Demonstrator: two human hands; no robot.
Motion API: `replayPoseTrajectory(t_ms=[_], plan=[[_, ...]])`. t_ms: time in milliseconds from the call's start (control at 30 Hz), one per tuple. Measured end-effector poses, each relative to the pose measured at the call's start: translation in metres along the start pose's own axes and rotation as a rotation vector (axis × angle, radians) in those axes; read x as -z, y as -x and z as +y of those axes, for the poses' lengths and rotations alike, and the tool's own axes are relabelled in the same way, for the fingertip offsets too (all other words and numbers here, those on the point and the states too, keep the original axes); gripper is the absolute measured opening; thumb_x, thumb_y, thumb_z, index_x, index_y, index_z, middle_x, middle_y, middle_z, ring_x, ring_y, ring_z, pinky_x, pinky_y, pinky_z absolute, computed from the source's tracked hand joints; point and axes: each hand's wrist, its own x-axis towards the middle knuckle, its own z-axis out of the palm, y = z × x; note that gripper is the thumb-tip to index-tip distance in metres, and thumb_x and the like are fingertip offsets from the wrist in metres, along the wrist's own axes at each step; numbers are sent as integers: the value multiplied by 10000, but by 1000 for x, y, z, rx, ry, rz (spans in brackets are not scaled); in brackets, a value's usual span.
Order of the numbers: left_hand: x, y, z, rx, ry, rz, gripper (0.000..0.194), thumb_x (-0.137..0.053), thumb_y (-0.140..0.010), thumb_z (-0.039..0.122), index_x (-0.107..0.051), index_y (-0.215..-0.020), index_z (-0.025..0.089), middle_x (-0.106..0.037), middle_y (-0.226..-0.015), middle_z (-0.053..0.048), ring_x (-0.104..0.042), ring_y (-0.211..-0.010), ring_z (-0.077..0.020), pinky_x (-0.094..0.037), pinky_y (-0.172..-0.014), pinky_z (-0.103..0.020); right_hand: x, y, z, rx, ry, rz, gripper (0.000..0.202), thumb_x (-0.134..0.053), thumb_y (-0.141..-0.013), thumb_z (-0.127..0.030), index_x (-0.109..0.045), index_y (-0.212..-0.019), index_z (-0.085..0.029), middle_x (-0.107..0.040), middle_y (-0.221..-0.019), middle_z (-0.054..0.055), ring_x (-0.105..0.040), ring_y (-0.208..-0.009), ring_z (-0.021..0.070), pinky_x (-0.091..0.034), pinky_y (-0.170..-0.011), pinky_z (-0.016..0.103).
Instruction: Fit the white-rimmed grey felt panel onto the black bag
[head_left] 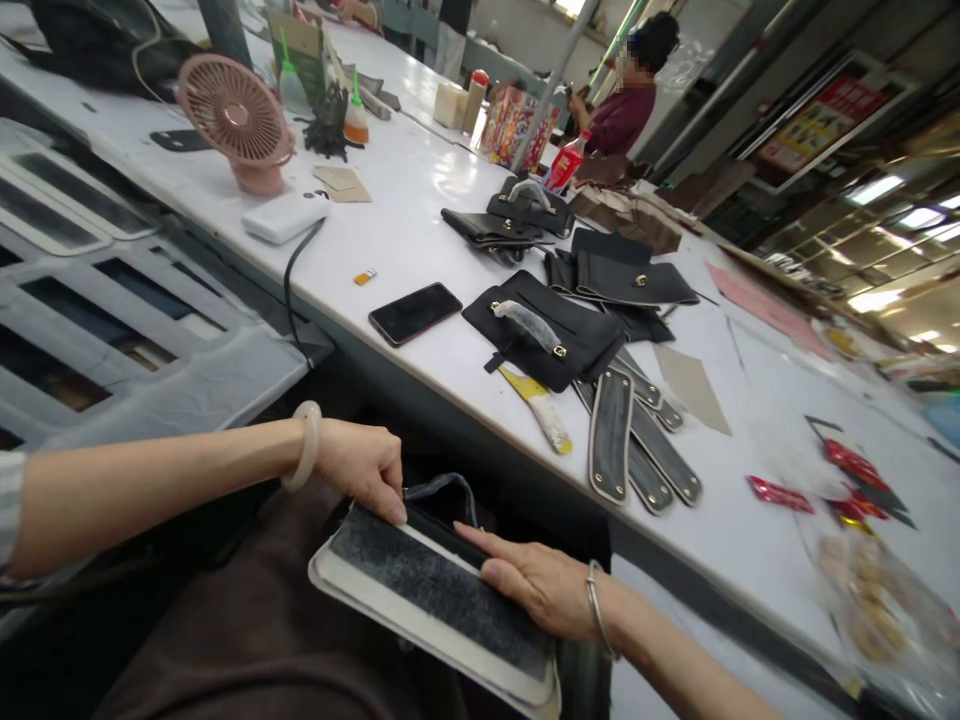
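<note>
The flat bag piece (442,590), dark-faced with a pale border and rounded corners, lies over your lap, just below the near edge of the white worktable (420,230). Its long axis slants from upper left to lower right in your view, and its broad face is turned up toward you. Both your hands are at its far long side, where a black strip (435,530) runs parallel to that axis.

Your left hand (360,460) is at the upper-left end, fingers curled under and thumb pressed down by the corner. Your right hand (544,590) grips the same side farther along, thumb on the dark face and index finger stretched back along the strip toward your left. So the lower-right end is nearer your right hand, and a short run of strip shows between the two. Just beyond it arches a thin dark loop (442,483).

Farther out on the table lie a yellow-and-white handled tool (536,405), a fan of studded strap pieces (611,435), a black bag panel (585,350) with a wrapped handle, and a phone (415,313).
</note>
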Motion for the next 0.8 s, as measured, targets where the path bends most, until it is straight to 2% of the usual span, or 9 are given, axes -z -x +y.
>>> replayPoseTrajectory(t_ms=[167,367,433,500,533,600,667,733,800], plan=[[3,-5,4,59,-56,-30,236,-657,-726,404,-781,-730,202,-621,-540,18,-503,-533,-129,-349,-495,-210,0,10,16,-31,-18,72,456,-467,-909,-525,-502,-1333,-361,-668,-1166,3,-645,-1030,227,-478,-850,297],[0,-11,9,87,-205,-16,352,-631,-722,516,-759,-641,199,-551,-468,9,-489,-486,-141,-337,-484,-234,-9,-12,-2,-2,-42,89,444,-454,-910,-531,-492,-1328,-385,-636,-1221,-22,-619,-1078,228,-460,-896,331],[-3,-13,14,87,-256,-8,356,-615,-734,546,-777,-763,230,-640,-579,-9,-570,-579,-176,-370,-530,-235,-10,-20,-10,-13,-76,90,439,-467,-901,-538,-500,-1315,-397,-622,-1243,-19,-590,-1122,253,-426,-946,385],[-8,-15,22,52,-296,62,390,-616,-742,560,-748,-978,279,-725,-859,-24,-640,-804,-232,-427,-666,-250,-8,-24,-10,-53,-210,135,421,-569,-834,-561,-603,-1215,-387,-665,-1172,-4,-601,-1094,290,-399,-964,440],[-13,-15,27,17,-312,122,444,-627,-739,562,-703,-1088,297,-710,-1040,-28,-631,-945,-260,-437,-763,-270,-6,-23,-7,-67,-301,182,406,-632,-782,-570,-666,-1131,-366,-691,-1116,4,-612,-1066,299,-392,-968,449],[-25,-14,38,-90,-326,236,551,-654,-735,553,-611,-1220,295,-574,-1319,-39,-538,-1168,-285,-395,-935,-306,-6,-16,6,-76,-484,338,418,-682,-713,-609,-728,-998,-306,-715,-1044,23,-622,-1034,288,-392,-977,431],[-43,-13,50,-214,-308,260,535,-671,-746,526,-590,-1210,272,-472,-1419,-46,-447,-1279,-263,-348,-1014,-295,-15,-3,28,-89,-629,558,565,-523,-772,-717,-702,-1043,-253,-692,-1103,53,-605,-1067,261,-404,-979,411],[-63,-12,61,-298,-292,222,435,-693,-746,494,-618,-1102,255,-430,-1449,-52,-399,-1321,-244,-335,-1037,-284,-40,9,50,-136,-799,808,776,-232,-828,-783,-646,-1117,-194,-661,-1144,104,-590,-1092,251,-425,-962,420],[-81,-15,70,-332,-307,194,355,-719,-732,472,-634,-992,245,-382,-1482,-60,-353,-1351,-258,-293,-1083,-336,-80,14,67,-197,-974,997,893,-75,-814,-792,-632,-1069,-142,-675,-1032,154,-619,-1033,269,-467,-901,441]])
